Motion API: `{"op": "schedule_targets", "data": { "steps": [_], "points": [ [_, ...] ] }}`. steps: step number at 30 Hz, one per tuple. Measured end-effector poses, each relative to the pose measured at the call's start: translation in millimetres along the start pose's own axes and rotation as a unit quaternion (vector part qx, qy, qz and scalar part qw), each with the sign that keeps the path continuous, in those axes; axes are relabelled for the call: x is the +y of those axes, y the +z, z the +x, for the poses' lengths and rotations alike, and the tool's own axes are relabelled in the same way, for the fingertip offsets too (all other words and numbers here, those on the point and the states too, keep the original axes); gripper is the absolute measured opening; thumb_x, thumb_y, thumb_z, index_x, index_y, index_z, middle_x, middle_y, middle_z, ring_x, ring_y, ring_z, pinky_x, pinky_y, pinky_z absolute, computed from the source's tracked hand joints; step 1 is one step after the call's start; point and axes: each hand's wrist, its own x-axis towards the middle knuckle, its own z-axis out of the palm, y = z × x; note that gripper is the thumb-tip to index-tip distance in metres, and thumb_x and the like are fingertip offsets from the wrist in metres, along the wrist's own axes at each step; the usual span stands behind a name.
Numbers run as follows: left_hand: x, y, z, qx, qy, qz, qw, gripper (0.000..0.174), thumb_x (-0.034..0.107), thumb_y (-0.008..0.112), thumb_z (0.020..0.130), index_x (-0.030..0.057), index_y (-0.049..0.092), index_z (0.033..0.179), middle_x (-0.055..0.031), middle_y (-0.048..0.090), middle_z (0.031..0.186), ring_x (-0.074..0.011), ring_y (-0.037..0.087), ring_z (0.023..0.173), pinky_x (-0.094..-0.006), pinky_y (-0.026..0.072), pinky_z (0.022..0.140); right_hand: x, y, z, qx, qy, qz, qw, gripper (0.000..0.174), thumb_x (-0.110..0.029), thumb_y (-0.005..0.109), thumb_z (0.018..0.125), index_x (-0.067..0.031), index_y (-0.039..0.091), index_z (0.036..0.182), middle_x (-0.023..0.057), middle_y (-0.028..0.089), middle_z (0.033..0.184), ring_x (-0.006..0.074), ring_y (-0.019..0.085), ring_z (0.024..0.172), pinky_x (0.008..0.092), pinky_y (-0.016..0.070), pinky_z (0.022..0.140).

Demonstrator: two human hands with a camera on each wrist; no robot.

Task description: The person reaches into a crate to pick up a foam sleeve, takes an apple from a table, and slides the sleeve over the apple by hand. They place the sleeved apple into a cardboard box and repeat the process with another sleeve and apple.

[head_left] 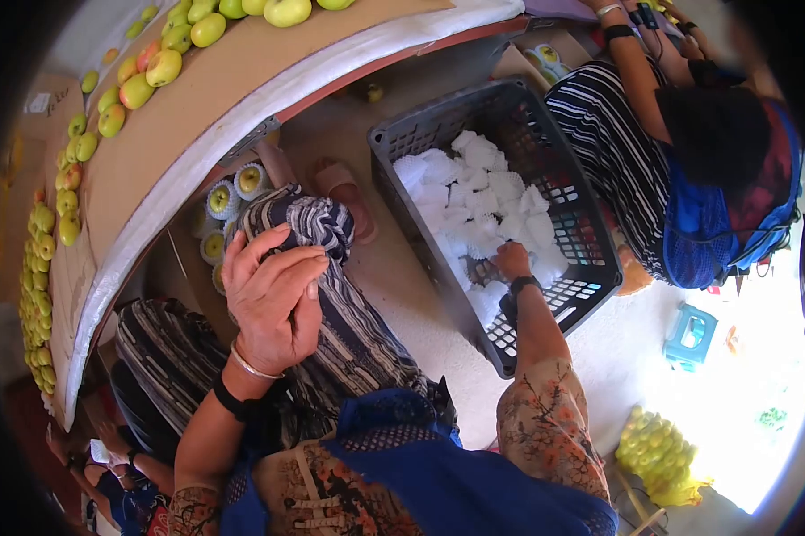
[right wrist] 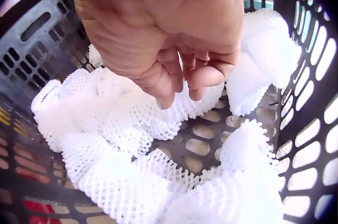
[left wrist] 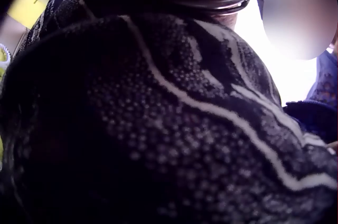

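Observation:
My right hand [head_left: 512, 261] reaches down into a black plastic crate [head_left: 402, 214], among white foam net sleeves [head_left: 496, 201]. In the right wrist view the fingers [right wrist: 163, 84] hang loosely curled, right at the mesh of the sleeves [right wrist: 116, 182], and no sleeve shows gripped between them. My left hand [head_left: 273, 299] is held over my patterned trouser leg [head_left: 331, 313], its fingers loosely bent with nothing in them. The left wrist view is mostly filled by the dark patterned cloth [left wrist: 174, 129], with a bracelet [left wrist: 185, 0] at its top; the fingers are hidden there.
Green apples [head_left: 163, 68] line the cardboard-topped table [head_left: 242, 71] on the left. Below its edge, apples in foam nets [head_left: 222, 198] sit in a box. Another person [head_left: 724, 161] sits beyond the crate. A teal stool [head_left: 690, 335] and a yellow sack [head_left: 657, 456] stand at right.

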Motion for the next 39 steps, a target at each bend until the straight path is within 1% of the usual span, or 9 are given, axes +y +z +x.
{"op": "schedule_targets", "data": {
  "steps": [6,10,12,16,25,32,33,36,39],
  "points": [
    [2.8,0.7,1.0,0.022,0.009,0.008,1.0,0.024,0.007,0.061,0.074,0.0114,0.072,0.094,-0.0017,0.07,0.101,-0.0269,0.056,0.115,-0.0477,0.0268,0.111,3.6,18.5,13.2,-0.03,-0.027,0.012,0.999,0.023,-0.024,0.068,0.071,-0.0045,0.073,0.081,0.0174,0.071,0.087,0.0326,0.069,0.087,0.0413,0.0536,0.083],
    [-1.2,-1.1,-0.7,0.028,0.011,0.008,1.0,0.022,0.007,0.061,0.074,0.0108,0.072,0.094,-0.0024,0.07,0.101,-0.0277,0.056,0.114,-0.0494,0.0283,0.11,-0.9,36.7,21.2,0.032,0.092,0.173,0.98,0.021,-0.018,0.078,0.068,-0.0026,0.071,0.081,0.0118,0.071,0.076,0.0229,0.069,0.076,0.0353,0.0542,0.071],
    [-3.5,-0.7,-1.4,0.034,0.011,0.008,0.999,0.022,0.007,0.061,0.075,0.0104,0.072,0.093,-0.0026,0.07,0.1,-0.028,0.057,0.113,-0.05,0.0286,0.11,-15.6,8.0,16.3,0.046,0.153,0.308,0.938,0.016,-0.015,0.077,0.071,-0.0017,0.069,0.077,0.009,0.069,0.071,0.0186,0.068,0.071,0.0335,0.0538,0.064],
    [-1.1,-1.4,-0.9,0.046,0.01,0.008,0.999,0.02,0.007,0.061,0.076,0.0104,0.071,0.092,-0.0026,0.07,0.098,-0.0281,0.057,0.112,-0.0494,0.0297,0.109,-77.9,-89.1,-11.6,0.052,0.185,0.571,0.798,0.034,-0.014,0.074,0.08,0.0014,0.059,0.106,0.0047,0.065,0.081,0.0131,0.061,0.064,0.0241,0.0448,0.052],
    [5.8,1.7,3.2,0.066,0.013,-0.008,0.998,0.014,0.007,0.066,0.076,0.011,0.07,0.089,-0.0021,0.068,0.088,-0.025,0.06,0.101,-0.0486,0.0325,0.107,-171.0,-181.7,-78.6,0.023,-0.05,0.794,0.605,0.028,-0.01,0.065,0.089,-0.0018,0.056,0.115,0.0013,0.062,0.087,0.0089,0.057,0.074,0.021,0.0458,0.066],
    [30.9,-3.9,-5.3,0.057,-0.047,-0.25,0.966,0.034,0.014,0.07,0.086,0.0025,0.062,0.117,-0.0125,0.066,0.103,-0.0296,0.062,0.097,-0.0416,0.0472,0.092,-260.2,-210.9,-128.9,0.049,-0.123,0.718,0.683,0.028,-0.004,0.06,0.092,0.001,0.053,0.119,0.0054,0.064,0.093,0.0097,0.058,0.077,0.0247,0.0486,0.072],
    [32.0,-2.1,-4.3,0.071,-0.032,-0.253,0.964,0.036,0.013,0.072,0.086,0.0001,0.061,0.118,-0.013,0.065,0.1,-0.0251,0.062,0.091,-0.0341,0.0519,0.078,-266.9,-210.8,-132.0,0.047,-0.145,0.721,0.676,0.03,-0.003,0.061,0.091,0.0017,0.053,0.119,0.0069,0.065,0.095,0.0104,0.058,0.077,0.0243,0.0489,0.072],
    [38.7,-3.9,-8.9,0.062,-0.119,-0.32,0.938,0.033,0.011,0.073,0.082,0.0014,0.063,0.112,-0.013,0.063,0.091,-0.0291,0.061,0.08,-0.0352,0.0513,0.068,-286.3,-213.8,-142.7,0.06,-0.172,0.689,0.702,0.03,-0.002,0.062,0.091,0.0011,0.053,0.12,0.0076,0.066,0.096,0.0107,0.058,0.077,0.0242,0.0493,0.071],
    [34.3,-3.6,-15.7,0.103,-0.11,-0.324,0.934,0.022,0.005,0.072,0.084,-0.0004,0.066,0.105,-0.0098,0.062,0.09,-0.0187,0.06,0.077,-0.0275,0.0493,0.061,-294.7,-213.6,-146.8,0.058,-0.198,0.672,0.711,0.03,-0.001,0.061,0.091,0.0008,0.053,0.12,0.0078,0.066,0.097,0.01,0.058,0.077,0.0246,0.0497,0.072]
  ]
}}
